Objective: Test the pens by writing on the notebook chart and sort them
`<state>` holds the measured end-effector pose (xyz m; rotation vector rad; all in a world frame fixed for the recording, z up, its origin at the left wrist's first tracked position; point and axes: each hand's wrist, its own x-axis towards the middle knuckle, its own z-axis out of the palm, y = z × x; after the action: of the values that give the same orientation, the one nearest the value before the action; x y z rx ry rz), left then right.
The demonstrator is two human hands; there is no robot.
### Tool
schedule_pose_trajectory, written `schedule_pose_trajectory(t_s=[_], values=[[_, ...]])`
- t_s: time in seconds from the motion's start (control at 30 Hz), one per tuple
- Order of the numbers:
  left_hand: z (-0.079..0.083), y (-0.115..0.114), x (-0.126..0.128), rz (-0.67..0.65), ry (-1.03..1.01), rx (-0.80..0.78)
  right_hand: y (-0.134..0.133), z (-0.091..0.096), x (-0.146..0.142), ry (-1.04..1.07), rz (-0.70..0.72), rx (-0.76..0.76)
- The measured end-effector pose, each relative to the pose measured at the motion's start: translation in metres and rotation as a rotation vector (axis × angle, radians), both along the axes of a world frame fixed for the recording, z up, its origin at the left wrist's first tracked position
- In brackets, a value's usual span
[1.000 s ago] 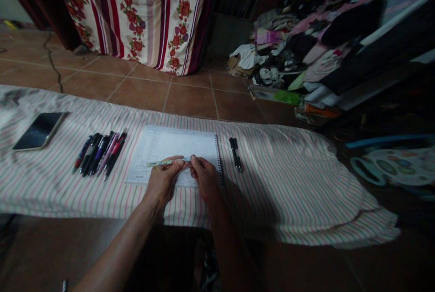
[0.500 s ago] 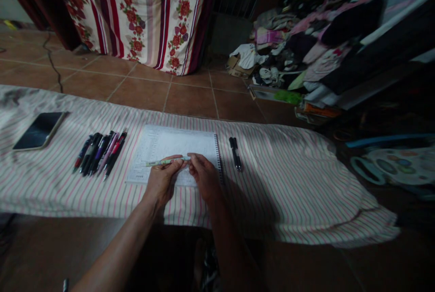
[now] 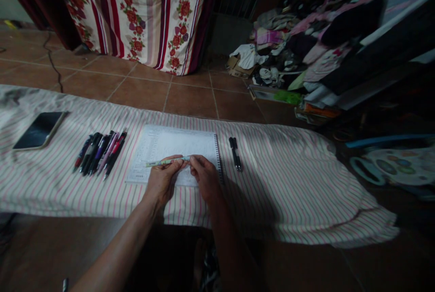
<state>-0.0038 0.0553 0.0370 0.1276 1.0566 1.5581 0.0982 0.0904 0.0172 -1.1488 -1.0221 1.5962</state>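
A light green patterned pen (image 3: pixel 159 163) lies level between my two hands, above a spiral notebook (image 3: pixel 176 140) with a printed or written page. My left hand (image 3: pixel 165 176) is closed round the pen's middle, thumb on top. At the pen's right end, my right hand (image 3: pixel 204 174) pinches the tip with thumb and fingers; that end is mostly hidden by the fingertips. To the right of the notebook lie black pens (image 3: pixel 235 154) side by side. Left of it is a row of several pens (image 3: pixel 100 154) in dark, purple, pink and red.
A smartphone (image 3: pixel 40 131) lies at the left on the striped cloth (image 3: pixel 288 179) covering the long low surface. Beyond are floor tiles (image 3: pixel 188 99), a flowered curtain (image 3: pixel 152 20) and a heap of clothes (image 3: pixel 306 43). A plastic item with a blue edge (image 3: pixel 401 163) stands at the right.
My right hand's fingers have shifted slightly down and right at the pen's end. My left hand and the pen stay nearly in place.
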Motion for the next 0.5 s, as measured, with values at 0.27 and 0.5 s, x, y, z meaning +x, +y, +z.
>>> schedule_pose_trajectory(t_s=[0.27,0.5], values=[[-0.0063,-0.0015,0.0002,-0.037,0.021,0.032,0.0035,-0.0021,0.0011,-0.040,-0.036,0.024],[-0.0041,-0.0009,0.0001,-0.020,0.006,0.015,0.0017,0.0006,-0.0012,0.000,-0.039,-0.005]])
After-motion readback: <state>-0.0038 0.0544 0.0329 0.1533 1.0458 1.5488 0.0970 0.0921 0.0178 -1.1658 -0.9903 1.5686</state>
